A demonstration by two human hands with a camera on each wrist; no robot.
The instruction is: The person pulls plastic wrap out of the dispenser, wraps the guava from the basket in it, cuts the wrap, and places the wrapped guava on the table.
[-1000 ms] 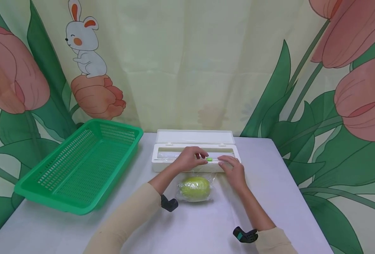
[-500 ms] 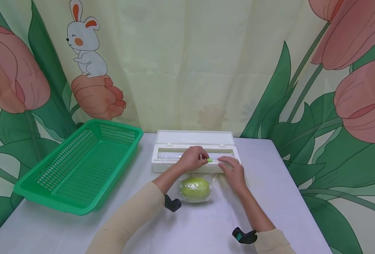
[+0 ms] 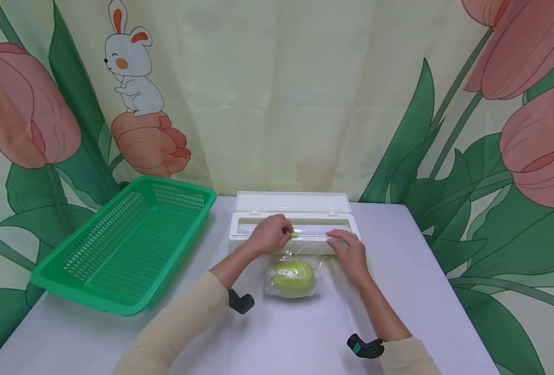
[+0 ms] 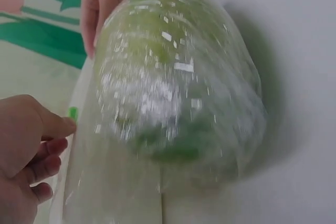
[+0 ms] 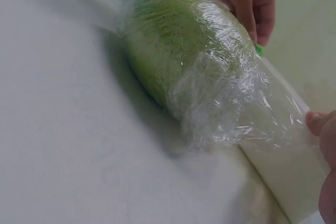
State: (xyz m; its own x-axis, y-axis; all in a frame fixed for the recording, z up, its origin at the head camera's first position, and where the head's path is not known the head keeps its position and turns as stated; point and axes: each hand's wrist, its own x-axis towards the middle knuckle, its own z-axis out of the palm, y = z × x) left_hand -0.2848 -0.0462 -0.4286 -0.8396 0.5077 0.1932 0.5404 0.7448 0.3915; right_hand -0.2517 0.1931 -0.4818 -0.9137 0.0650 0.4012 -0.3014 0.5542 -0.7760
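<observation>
A white cling film box (image 3: 253, 245) stands at the back of the table with its lid (image 3: 291, 202) raised. My left hand (image 3: 268, 235) pinches a small green slide cutter (image 3: 294, 235) on the box's front rail; in the left wrist view the thumb tip lies against this cutter (image 4: 73, 113). Further right, my right hand (image 3: 351, 255) holds the same front edge, thumb (image 5: 315, 121) against the film. An oval yellow-green fruit (image 3: 293, 277), wrapped in clear film, lies just in front of the box. Film (image 5: 273, 111) stretches from the fruit to the rail.
To the left stands a green plastic basket (image 3: 87, 301) with slotted walls. A white cloth (image 3: 258, 338) covers the table. Behind the table's back edge hangs a curtain (image 3: 277, 104) printed with tulips and a rabbit.
My left hand and the green slide cutter have moved left along the rail. The right hand keeps its place on the box edge. The view has shifted slightly.
</observation>
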